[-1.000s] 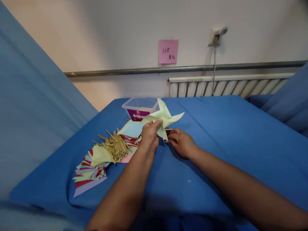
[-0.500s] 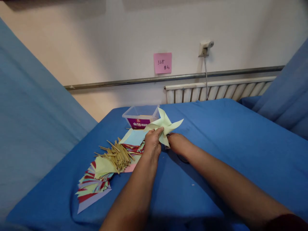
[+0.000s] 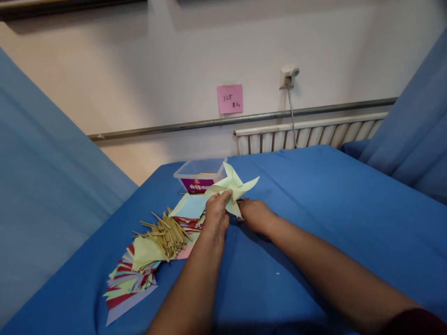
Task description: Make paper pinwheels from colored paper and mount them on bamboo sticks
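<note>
A pale green paper pinwheel [image 3: 234, 184] is held upright over the table, with my left hand [image 3: 217, 210] closed on it and the thumb pressed at its centre. Close against the pinwheel's right side is my right hand [image 3: 256, 215], its fingers curled and partly hidden. A dark edge and a small metallic bit show at those fingertips; what they grip I cannot make out. Under the right wrist lies a dark object [image 3: 263, 237], mostly covered.
Left of my hands lie a heap of thin sticks [image 3: 170, 237], light blue paper [image 3: 191, 206] and fanned coloured paper [image 3: 131, 284]. Behind them stands a clear plastic box [image 3: 199, 167] with a purple label. Blue cloth [image 3: 314, 209] covers the table; a radiator [image 3: 310, 135] lines the wall.
My view has tilted up a little, so the table and box sit lower and further left. Both hands keep nearly the same place around the pinwheel.
</note>
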{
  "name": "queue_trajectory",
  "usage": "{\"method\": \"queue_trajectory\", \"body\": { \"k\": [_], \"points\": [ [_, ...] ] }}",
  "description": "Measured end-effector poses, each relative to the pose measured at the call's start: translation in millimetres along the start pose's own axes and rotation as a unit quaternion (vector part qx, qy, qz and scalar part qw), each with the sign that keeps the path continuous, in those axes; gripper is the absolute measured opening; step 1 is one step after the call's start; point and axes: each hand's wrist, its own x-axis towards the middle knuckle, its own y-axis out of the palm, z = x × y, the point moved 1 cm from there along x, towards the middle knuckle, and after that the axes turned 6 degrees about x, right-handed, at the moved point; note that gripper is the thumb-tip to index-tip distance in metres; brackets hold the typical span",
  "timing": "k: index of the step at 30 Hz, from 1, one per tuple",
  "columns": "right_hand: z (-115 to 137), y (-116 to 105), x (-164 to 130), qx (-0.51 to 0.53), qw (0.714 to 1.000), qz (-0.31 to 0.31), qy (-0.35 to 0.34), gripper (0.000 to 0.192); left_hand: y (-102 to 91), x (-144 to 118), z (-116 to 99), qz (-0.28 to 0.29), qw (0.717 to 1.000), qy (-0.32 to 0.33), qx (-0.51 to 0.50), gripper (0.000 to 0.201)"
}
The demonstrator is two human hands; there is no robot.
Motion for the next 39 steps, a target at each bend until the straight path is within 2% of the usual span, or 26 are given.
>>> {"method": "queue_trajectory", "body": {
  "k": [6,10,15,18,27,39],
  "points": [
    [-11,1,-2,0.038,0.998,-0.048,0.035,0.025,-0.1,-1,2,0.010,1.000,0.002,0.010,0.028],
    [-39,-7,-7,0.073,0.991,-0.077,0.084,0.019,-0.9,0,3,0.011,1.000,0.009,0.017,0.027],
    [-84,-10,-19,0.098,0.986,-0.057,0.119,0.013,-1.0,1,4,0.012,1.000,0.012,0.015,0.022],
    [-98,-8,-25,0.090,0.989,-0.037,0.108,0.012,-1.0,1,6,0.014,1.000,0.005,0.022,0.021],
    [-103,-19,-38,0.088,0.996,-0.002,0.028,0.020,3.8,-2,13,0.010,0.999,-0.008,0.045,0.025],
    [-94,-25,-39,0.132,0.991,-0.013,0.006,0.015,5.1,-5,20,0.020,0.998,-0.005,0.064,0.030]
  ]
}}
